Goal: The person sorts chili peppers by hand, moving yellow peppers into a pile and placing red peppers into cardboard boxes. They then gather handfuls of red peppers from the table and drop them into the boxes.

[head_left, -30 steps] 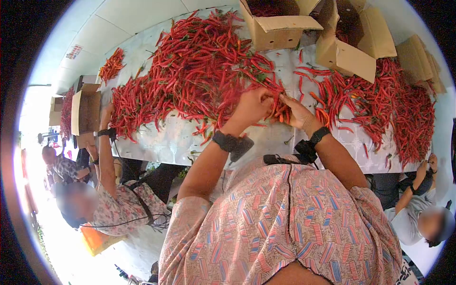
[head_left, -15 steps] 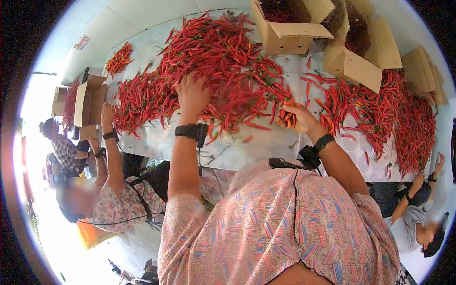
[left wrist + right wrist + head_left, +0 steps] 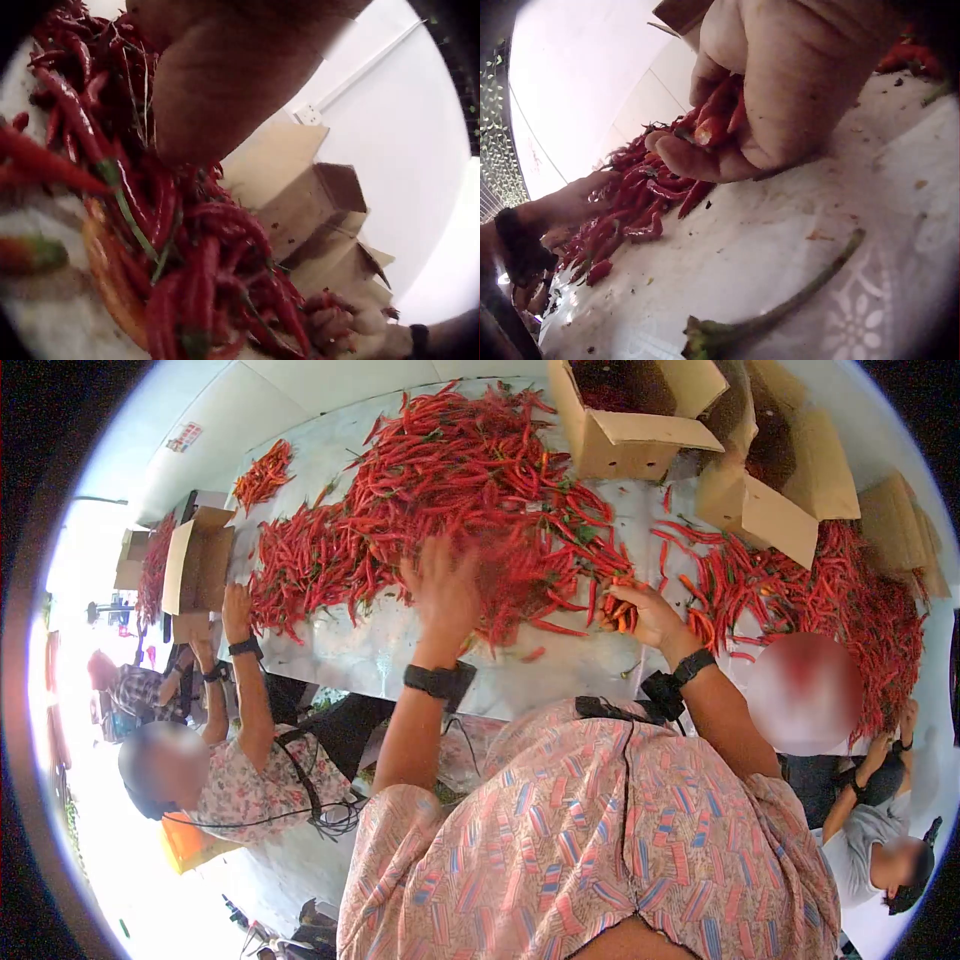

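Chillies point(image 3: 440, 475) lie heaped on the table point(image 3: 345, 650); the right hand point(image 3: 655, 620) grips several; the left hand point(image 3: 443, 600) reaches over them, fingers extended; apparent step: selection; a further pick requires a light fingertip pinch.

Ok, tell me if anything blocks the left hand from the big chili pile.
Nothing visible does: the left hand is at the near edge of the big pile. The right hand, holding chilies, is off to one side.
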Demonstrator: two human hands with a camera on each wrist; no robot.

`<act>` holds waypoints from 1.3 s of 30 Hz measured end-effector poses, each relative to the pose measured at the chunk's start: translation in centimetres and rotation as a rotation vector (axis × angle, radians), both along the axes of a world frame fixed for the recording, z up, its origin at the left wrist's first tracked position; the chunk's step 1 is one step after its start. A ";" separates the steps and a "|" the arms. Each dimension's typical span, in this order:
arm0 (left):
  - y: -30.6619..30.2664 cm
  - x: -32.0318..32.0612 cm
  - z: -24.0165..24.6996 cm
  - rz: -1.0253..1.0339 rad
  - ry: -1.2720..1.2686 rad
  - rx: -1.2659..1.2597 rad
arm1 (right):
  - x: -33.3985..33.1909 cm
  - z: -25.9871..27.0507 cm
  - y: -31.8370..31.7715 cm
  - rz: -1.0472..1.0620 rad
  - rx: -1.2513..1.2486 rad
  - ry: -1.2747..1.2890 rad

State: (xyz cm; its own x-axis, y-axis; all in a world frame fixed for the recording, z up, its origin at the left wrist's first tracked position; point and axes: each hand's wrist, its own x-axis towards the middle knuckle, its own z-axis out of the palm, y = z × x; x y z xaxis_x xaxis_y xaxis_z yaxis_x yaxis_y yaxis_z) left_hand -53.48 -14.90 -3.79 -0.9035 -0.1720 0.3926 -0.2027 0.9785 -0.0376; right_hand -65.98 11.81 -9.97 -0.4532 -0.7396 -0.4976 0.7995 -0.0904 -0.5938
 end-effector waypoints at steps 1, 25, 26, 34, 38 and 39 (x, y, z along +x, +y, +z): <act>1.2 0.2 0.1 -0.069 -0.004 0.066 | 0.1 0.5 -0.1 0.007 -0.002 0.002; -3.8 0.9 8.2 -0.270 -0.378 0.017 | 0.4 1.3 -0.2 -0.036 -0.074 0.003; -4.1 0.6 9.5 -0.278 -0.289 0.050 | 0.5 1.6 -0.2 -0.035 -0.061 -0.012; -3.3 -2.4 22.8 -0.167 0.185 0.343 | 0.4 1.5 -0.1 -0.005 -0.097 0.005; -3.7 -3.2 28.9 -0.311 0.524 0.302 | 0.3 1.0 0.0 -0.012 -0.074 0.031; -6.0 -2.5 31.0 -0.085 0.470 0.237 | 0.2 0.7 0.1 -0.013 -0.054 0.032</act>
State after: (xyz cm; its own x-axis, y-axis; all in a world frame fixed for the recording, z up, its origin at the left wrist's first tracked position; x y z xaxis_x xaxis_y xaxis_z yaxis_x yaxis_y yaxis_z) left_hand -56.01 -20.94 27.22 -0.6539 -0.2386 0.7179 -0.0638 0.9630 0.2620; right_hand -65.74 11.95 -9.28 -0.4782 -0.7586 -0.4425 0.7786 -0.1331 -0.6132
